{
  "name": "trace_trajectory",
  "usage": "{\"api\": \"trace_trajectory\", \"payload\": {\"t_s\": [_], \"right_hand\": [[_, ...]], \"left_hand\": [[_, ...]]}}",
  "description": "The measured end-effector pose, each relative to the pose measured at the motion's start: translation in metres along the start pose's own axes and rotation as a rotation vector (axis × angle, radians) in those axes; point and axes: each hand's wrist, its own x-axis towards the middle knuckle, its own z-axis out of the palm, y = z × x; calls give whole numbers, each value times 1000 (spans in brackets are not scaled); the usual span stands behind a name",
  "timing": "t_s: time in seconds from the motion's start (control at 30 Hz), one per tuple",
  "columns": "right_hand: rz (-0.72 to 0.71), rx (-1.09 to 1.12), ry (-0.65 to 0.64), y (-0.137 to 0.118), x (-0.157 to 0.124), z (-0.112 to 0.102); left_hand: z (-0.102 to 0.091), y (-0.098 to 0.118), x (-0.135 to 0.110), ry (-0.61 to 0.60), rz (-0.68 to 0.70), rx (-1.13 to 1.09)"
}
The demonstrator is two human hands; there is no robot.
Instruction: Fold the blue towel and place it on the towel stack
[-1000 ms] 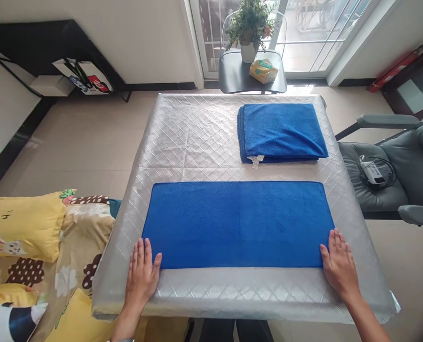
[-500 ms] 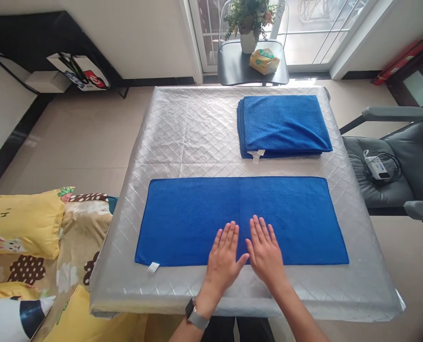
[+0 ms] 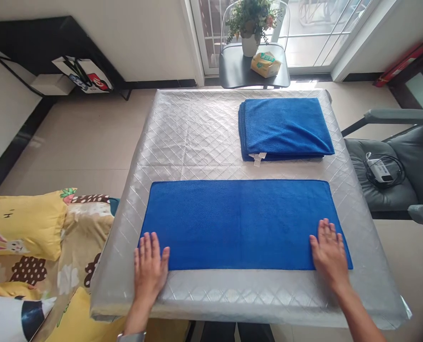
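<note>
A blue towel (image 3: 239, 223) lies spread flat as a long rectangle across the near half of the table, with a faint crease down its middle. My left hand (image 3: 150, 266) rests flat over its near left corner, fingers stretched out, covering that corner and its tag. On the opposite side, my right hand (image 3: 328, 251) lies palm down near the right edge, fingers extended. Neither hand grips anything. Beyond the towel sits a stack of folded blue towels (image 3: 286, 126) with white tags at its near left corner.
A silver quilted cloth (image 3: 197, 135) covers the table. To the right stands a grey armchair (image 3: 392, 199) holding a white power strip (image 3: 379, 169) with a black cable. Behind are a chair with a potted plant (image 3: 250, 45) and a tissue pack (image 3: 266, 65). Yellow pillows (image 3: 22, 223) lie at left.
My hands have slid apart from the towel's middle, the left to the near left corner and the right to the right edge. The towel stays flat in place.
</note>
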Motion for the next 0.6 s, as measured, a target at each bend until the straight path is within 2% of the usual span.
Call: {"api": "trace_trajectory", "payload": {"t_s": [0.1,0.17,0.23,0.3,0.37,0.5,0.53,0.6], "right_hand": [[84,8,-41,40,-2,0],[101,1,-61,46,-2,-5],[92,-17,-26,34,-1,-14],[49,-13,42,3,1,-23],[-46,35,80,-43,4,-29],[-307,166,9,-144,15,-24],[-359,189,-6,-164,18,-21],[-415,208,-33,-190,23,-12]], "left_hand": [[-3,-33,-3,3,-47,-1],[-8,-36,-1,-16,-32,9],[-16,-24,3,3,-10,22],[-22,3,9,45,24,18],[-22,43,16,64,97,-14],[-3,141,26,-8,417,-88],[4,162,28,-36,498,-101],[14,191,30,-64,553,-104]]}}
